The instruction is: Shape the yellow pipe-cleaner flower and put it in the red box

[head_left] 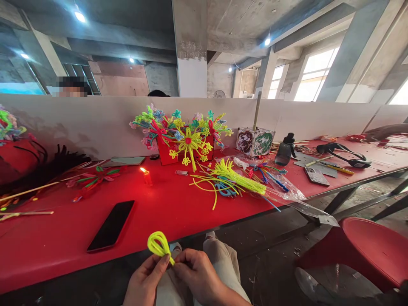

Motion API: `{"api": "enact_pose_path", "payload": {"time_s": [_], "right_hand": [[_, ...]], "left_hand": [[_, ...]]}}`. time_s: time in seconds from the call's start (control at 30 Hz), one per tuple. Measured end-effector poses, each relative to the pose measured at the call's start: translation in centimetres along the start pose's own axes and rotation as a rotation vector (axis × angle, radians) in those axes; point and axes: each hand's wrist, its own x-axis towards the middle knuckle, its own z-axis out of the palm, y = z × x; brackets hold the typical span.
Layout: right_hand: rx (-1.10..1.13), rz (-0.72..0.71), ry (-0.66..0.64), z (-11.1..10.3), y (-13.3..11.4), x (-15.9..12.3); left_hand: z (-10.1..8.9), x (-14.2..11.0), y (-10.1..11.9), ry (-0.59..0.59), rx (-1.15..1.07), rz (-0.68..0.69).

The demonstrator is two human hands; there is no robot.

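Note:
Over my lap, both hands meet at a looped yellow pipe cleaner (158, 243). My left hand (147, 276) pinches the base of its loops between thumb and finger. My right hand (199, 272) is closed on the short tail just to the right, its fingertips partly hidden. The loops point up and left, near the front edge of the red table (178, 212). A bundle of yellow pipe cleaners (239, 177) lies on the table over blue-handled scissors (225, 188).
A lit red candle (147, 177) burns behind a black phone (111, 225). Pipe-cleaner flowers (188, 142) fill red boxes at the partition. A dark bottle (285, 149), a headset (346, 154) and another phone (317, 176) lie right. A red stool (376, 246) stands at the lower right.

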Motion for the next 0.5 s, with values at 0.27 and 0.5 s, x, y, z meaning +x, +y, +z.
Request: {"api": "enact_pose_path", "payload": {"time_s": [0.27,0.5], "right_hand": [[0.073,0.022,-0.032,0.0,-0.1,-0.2],[0.087,0.059,-0.010,-0.7,0.4,-0.7]], "left_hand": [[-0.2,-0.1,-0.1,-0.030,-0.101,-0.058],[0.2,-0.7,1.6,0.048,-0.086,0.128]]}}
